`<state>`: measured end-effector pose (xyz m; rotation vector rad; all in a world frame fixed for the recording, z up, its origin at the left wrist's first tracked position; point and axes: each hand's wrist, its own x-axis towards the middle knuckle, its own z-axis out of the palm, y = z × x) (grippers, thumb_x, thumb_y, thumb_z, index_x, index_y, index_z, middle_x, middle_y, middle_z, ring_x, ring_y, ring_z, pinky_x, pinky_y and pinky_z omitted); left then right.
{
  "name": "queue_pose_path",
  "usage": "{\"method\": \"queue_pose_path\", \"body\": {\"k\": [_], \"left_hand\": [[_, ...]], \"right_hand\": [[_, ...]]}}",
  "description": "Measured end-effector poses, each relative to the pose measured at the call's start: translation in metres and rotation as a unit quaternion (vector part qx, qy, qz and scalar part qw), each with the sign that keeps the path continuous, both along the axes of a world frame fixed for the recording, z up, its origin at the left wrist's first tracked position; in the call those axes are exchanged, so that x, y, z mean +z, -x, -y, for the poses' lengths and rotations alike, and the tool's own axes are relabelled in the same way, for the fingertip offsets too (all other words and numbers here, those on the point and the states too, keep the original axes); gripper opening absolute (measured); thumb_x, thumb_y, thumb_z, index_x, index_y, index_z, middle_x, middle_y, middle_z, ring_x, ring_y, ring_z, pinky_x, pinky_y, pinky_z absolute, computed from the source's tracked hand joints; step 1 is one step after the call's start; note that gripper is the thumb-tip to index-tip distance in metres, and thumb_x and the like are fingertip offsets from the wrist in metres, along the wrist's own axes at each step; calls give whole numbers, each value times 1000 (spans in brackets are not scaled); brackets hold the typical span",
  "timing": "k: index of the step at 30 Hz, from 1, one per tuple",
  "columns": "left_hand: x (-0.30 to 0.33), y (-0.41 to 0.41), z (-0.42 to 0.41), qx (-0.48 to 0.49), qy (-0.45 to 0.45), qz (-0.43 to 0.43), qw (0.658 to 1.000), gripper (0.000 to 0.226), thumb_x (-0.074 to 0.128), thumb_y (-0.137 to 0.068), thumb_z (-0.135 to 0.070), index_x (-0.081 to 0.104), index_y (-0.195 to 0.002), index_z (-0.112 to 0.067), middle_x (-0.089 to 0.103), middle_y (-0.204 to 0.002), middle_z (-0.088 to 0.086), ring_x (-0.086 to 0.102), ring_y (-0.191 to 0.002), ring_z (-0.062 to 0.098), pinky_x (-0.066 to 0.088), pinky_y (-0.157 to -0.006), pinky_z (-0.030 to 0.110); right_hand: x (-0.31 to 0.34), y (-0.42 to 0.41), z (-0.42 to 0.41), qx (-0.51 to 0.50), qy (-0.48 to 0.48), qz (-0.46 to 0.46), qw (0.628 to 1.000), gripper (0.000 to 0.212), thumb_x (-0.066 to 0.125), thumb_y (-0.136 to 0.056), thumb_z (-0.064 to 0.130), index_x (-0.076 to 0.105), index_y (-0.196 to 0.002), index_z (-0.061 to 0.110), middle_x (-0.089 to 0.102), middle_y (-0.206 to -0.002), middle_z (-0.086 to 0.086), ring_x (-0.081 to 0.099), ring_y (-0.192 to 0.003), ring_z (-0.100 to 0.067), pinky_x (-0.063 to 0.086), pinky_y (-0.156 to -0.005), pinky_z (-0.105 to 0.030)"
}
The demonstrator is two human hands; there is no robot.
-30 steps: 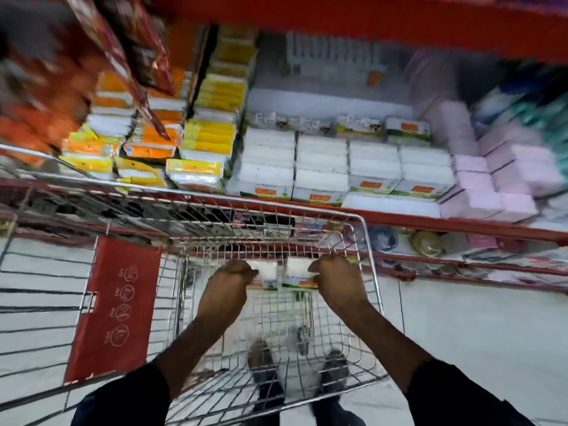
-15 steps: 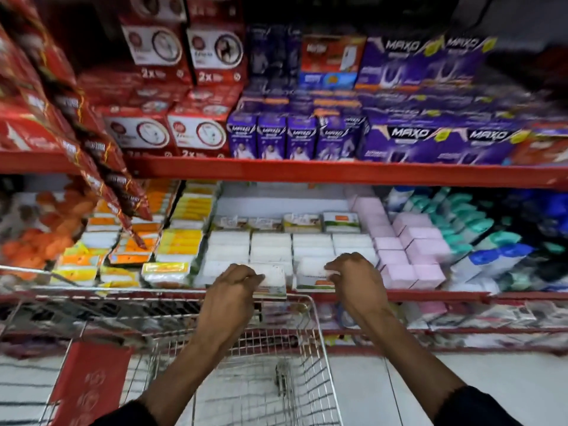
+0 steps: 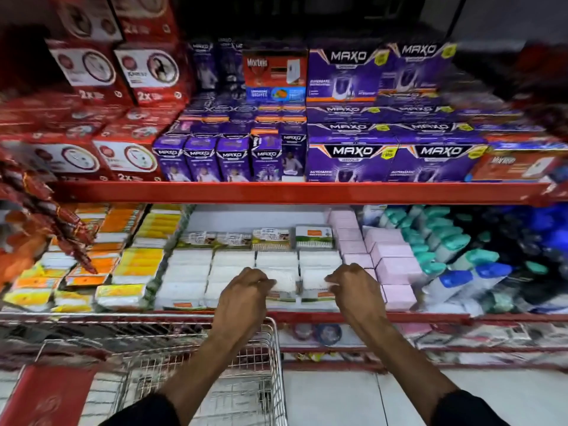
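**Held stock.** Left grip (image 3: 242, 290) is clenched round a white wrapped pack (image 3: 284, 282). Right grip (image 3: 353, 287) clasps a second white pack (image 3: 313, 282) just right of the first. Both packs are at the front row of the lower shelf (image 3: 430, 318).

**Hazards, judged.**
- The packs hang over the shelf's front lip. A slack hold on the slick wrap could drop one into the shopping cart (image 3: 273, 379) or onto the floor.
- A hard push could shunt the stacked white packs (image 3: 190, 272) beyond the grips out of line.
- The right grip's knuckles are near the pink packs (image 3: 396, 269) and could knock them askew.

**Containers.**
- Shopping cart, wire, below the left grip: contents too blurred to tell.
- Lower shelf:
  - beyond the grips, rows of white packs;
  - left of the left grip, yellow-and-orange packs (image 3: 141, 262);
  - right of the right grip, pink packs, then teal-capped bottles (image 3: 445, 244).
- Upper shelf (image 3: 276, 192), above and beyond both grips: purple Maxo boxes (image 3: 350, 161), with red boxes (image 3: 129, 158) to their left.
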<state>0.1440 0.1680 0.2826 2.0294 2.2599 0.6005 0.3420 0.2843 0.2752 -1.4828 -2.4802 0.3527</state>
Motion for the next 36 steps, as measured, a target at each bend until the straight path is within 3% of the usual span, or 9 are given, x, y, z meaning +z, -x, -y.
{"method": "queue_pose_path", "body": {"k": [9,22,32,36], "left_hand": [[-16,-20,-14,30,29,-11,999,37,74,-72,8,77,-101,-15,73,-90,-2,68,-87,19,61,-65,35],[-39,-23,-21,49,62,-20,997,26,72,-81,2,77,-102,-12,75,-91,4,68,-90,22,63,-70,38],[-58,-21,-22,51,81,-24,995,32,72,-77,6,77,-100,-15,74,-90,3,69,-87,21,63,-67,37],[-60,-21,-23,50,79,-20,995,28,72,-77,6,77,-97,-12,73,-88,4,68,-86,23,63,-66,37]], "right_hand": [[-16,-10,-8,45,-13,31,998,27,70,-80,5,75,-100,23,74,-101,-2,67,-92,-22,55,-73,-30],[-44,-1,-5,60,-4,67,996,30,68,-78,-1,76,-97,21,74,-97,-2,66,-90,-19,57,-72,-32],[-50,-3,-6,49,3,67,997,31,69,-77,-4,76,-96,20,74,-97,-4,66,-90,-21,58,-73,-33],[-51,-2,-7,53,9,57,997,22,66,-82,3,76,-96,17,74,-99,-4,65,-93,-22,56,-76,-33]]}}
